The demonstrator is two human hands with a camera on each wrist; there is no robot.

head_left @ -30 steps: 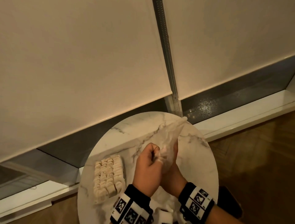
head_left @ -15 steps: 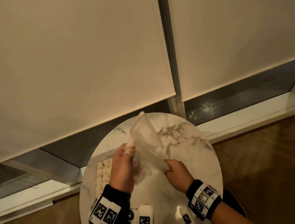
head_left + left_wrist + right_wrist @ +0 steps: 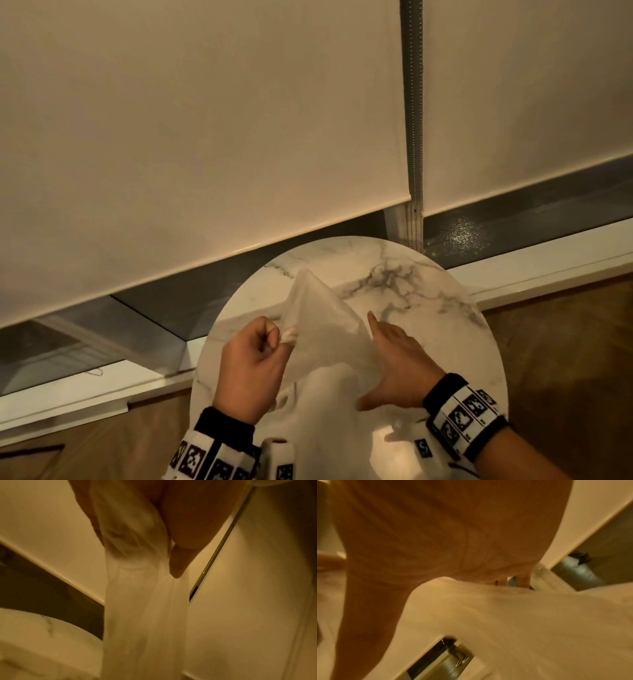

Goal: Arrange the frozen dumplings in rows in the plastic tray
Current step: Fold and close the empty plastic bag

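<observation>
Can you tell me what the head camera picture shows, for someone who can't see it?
Two hands hold a thin, see-through plastic bag above a round marble table. The left hand pinches the bag's edge; the right hand lies flat and open against its other side. Pale window blinds hang behind the table.

Far half of round marble table [image 3: 394, 270] is bare, open to reach from above & from the right. Middle is blocked: translucent plastic bag [image 3: 325, 329] stands up over the tabletop, pinched by left hand [image 3: 251, 370], w/ right hand [image 3: 394, 363] flat against its right side. Behind the table, roller blinds [image 3: 205, 137] & window sill [image 3: 548, 253] close off the far side.
</observation>
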